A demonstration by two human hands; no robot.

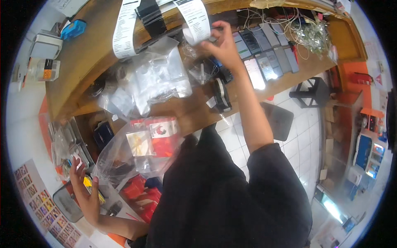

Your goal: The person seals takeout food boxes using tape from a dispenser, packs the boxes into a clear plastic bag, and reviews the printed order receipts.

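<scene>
My right hand (225, 46) is raised over the counter with thumb and fingers spread. Its thumb tip comes right beside the curled end of a printed paper receipt (195, 23); whether they touch cannot be told. At lower left, my left hand (83, 189) has its fingers apart, close to the edge of a clear plastic bag (114, 152). A small pale thing shows by its fingertips, and I cannot tell if it is held. Red-and-white boxes (162, 136) and a cream card with a ribbon print (139, 144) show at the bag, near the counter's front edge.
Rows of smartphones (269, 49) lie right on the wooden counter (198, 113), below tangled white cables (269, 18). Clear plastic bags (158, 71) cover its middle. A second receipt strip (124, 31) hangs left. A black stool (310, 93) stands on the tiled floor.
</scene>
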